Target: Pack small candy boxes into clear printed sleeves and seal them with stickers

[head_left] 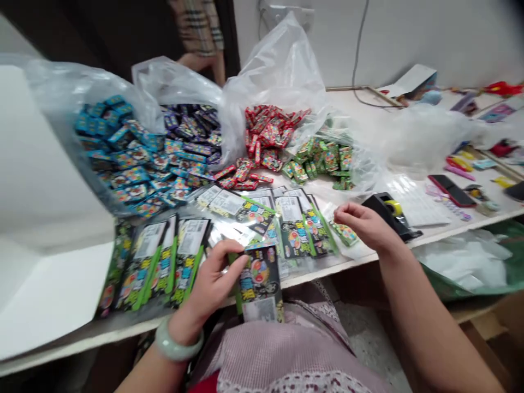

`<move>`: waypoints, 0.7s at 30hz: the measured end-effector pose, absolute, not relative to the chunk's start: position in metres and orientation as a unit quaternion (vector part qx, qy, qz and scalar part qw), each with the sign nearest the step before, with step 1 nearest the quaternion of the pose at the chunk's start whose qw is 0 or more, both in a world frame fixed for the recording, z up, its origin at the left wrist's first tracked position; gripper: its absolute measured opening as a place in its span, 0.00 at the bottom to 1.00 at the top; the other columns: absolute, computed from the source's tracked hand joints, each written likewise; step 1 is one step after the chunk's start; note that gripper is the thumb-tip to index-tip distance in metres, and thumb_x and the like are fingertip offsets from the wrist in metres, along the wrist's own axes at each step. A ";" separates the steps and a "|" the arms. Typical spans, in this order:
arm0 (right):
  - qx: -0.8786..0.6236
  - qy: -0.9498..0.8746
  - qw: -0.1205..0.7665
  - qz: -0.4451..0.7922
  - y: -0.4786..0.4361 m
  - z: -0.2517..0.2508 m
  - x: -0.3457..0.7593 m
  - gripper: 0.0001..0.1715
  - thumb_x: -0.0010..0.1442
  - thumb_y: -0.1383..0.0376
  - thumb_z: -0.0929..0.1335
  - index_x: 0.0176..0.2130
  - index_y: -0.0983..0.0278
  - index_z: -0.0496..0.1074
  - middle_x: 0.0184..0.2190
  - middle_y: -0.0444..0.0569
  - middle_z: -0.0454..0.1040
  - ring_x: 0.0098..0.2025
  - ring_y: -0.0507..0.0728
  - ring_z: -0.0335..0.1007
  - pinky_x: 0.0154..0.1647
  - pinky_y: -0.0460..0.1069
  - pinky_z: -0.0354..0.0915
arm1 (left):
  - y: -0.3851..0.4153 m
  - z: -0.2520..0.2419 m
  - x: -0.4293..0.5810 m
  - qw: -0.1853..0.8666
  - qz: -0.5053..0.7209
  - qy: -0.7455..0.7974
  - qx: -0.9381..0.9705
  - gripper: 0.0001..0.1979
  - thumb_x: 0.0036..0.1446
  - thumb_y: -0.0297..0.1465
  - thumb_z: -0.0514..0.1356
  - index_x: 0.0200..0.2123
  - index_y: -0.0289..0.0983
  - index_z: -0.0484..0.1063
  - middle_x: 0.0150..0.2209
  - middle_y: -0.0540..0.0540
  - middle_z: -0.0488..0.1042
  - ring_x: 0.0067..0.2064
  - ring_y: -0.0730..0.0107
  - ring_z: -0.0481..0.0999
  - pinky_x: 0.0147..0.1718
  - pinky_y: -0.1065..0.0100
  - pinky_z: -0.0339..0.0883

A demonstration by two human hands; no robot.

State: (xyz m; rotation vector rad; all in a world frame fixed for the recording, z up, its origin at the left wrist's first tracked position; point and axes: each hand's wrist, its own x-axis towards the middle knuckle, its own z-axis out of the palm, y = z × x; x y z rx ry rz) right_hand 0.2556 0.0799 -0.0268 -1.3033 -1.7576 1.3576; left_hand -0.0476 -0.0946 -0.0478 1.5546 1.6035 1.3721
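Observation:
My left hand (210, 289), with a pale jade bangle (178, 341) on the wrist, is shut on a flat green-and-black printed packet (258, 284) at the table's front edge. Several similar packets in clear plastic (155, 262) lie in overlapping rows around it. My right hand (366, 226) is curled just beside a small green wrapped sweet packet (344, 233). I cannot tell whether the fingers grip it. A black tape dispenser (387, 215) stands just beyond my right hand.
Clear bags hold heaps of blue (114, 147), purple (192, 131), red (266, 136) and green (323, 158) wrapped packets. A white board (45, 218) rises at left. A phone (452, 190) and assorted items lie at right. A person in a plaid garment (200, 33) stands behind the table.

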 end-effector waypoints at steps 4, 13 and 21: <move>-0.261 -0.765 0.181 0.561 0.043 0.021 0.181 0.08 0.59 0.59 0.68 0.31 0.61 0.71 0.30 0.44 0.73 0.35 0.53 0.68 0.38 0.49 0.65 | -0.095 -0.041 -0.041 0.271 0.516 0.564 0.585 0.03 0.59 0.30 0.58 0.38 0.40 0.68 0.35 0.49 0.71 0.38 0.69 0.71 0.39 0.67 0.66; -0.207 -0.848 -0.013 0.488 0.044 0.028 0.104 0.09 0.58 0.62 0.67 0.27 0.62 0.70 0.21 0.41 0.68 0.24 0.50 0.61 0.23 0.45 0.57 | -0.098 -0.037 -0.040 0.320 0.525 0.546 0.569 0.03 0.62 0.30 0.54 0.38 0.39 0.67 0.35 0.49 0.69 0.38 0.69 0.69 0.41 0.66 0.64; -0.231 -0.849 -0.082 0.467 0.044 0.036 0.098 0.11 0.59 0.59 0.66 0.29 0.63 0.70 0.24 0.44 0.70 0.28 0.52 0.62 0.27 0.46 0.57 | -0.094 -0.047 -0.038 0.304 0.562 0.530 0.558 0.06 0.57 0.33 0.62 0.36 0.40 0.67 0.33 0.50 0.70 0.36 0.70 0.69 0.37 0.66 0.65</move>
